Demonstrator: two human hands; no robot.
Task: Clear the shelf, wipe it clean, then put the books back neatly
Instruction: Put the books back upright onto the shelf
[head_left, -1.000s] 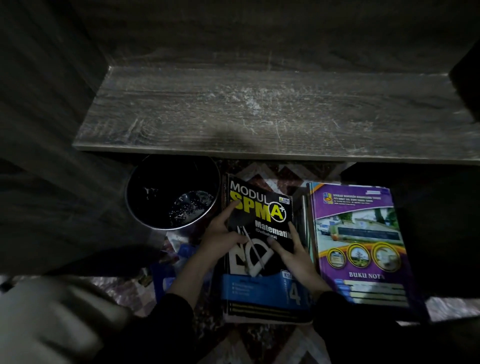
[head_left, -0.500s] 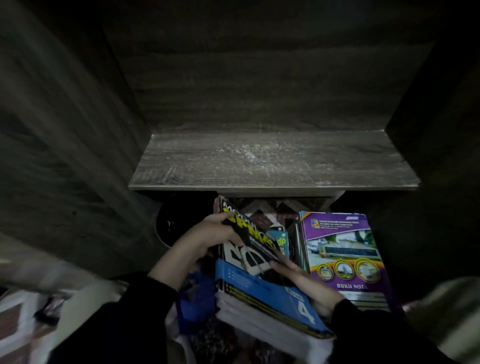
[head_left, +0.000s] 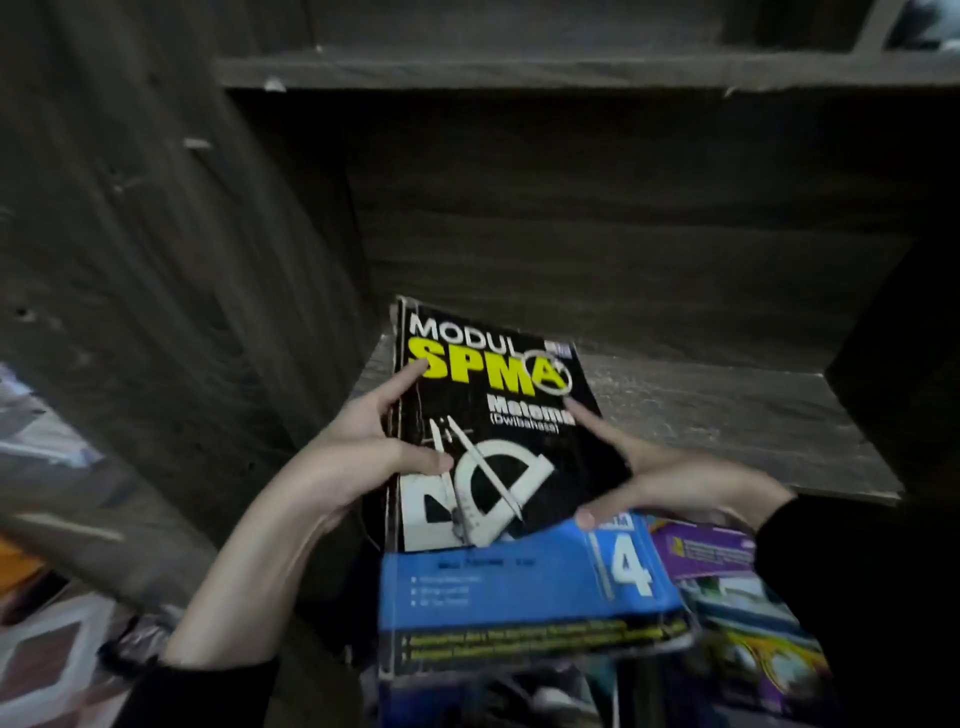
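Observation:
A thick black maths book with yellow "SPM" lettering and a blue lower band is lifted off the floor, its top end over the left part of the bare wooden shelf. My left hand grips its left edge, thumb on the cover. My right hand holds its right edge, index finger on the cover. A purple notebook lies below on the right, partly hidden by my right sleeve.
The shelf bay has a dark wood side wall on the left, a back panel and another board above. A patterned mat shows at bottom left. The picture is dim and blurred.
Both hands have raised the black maths book from the floor stack up to shelf height. My view has tilted up and moved closer to the shelf; the black bin is out of sight.

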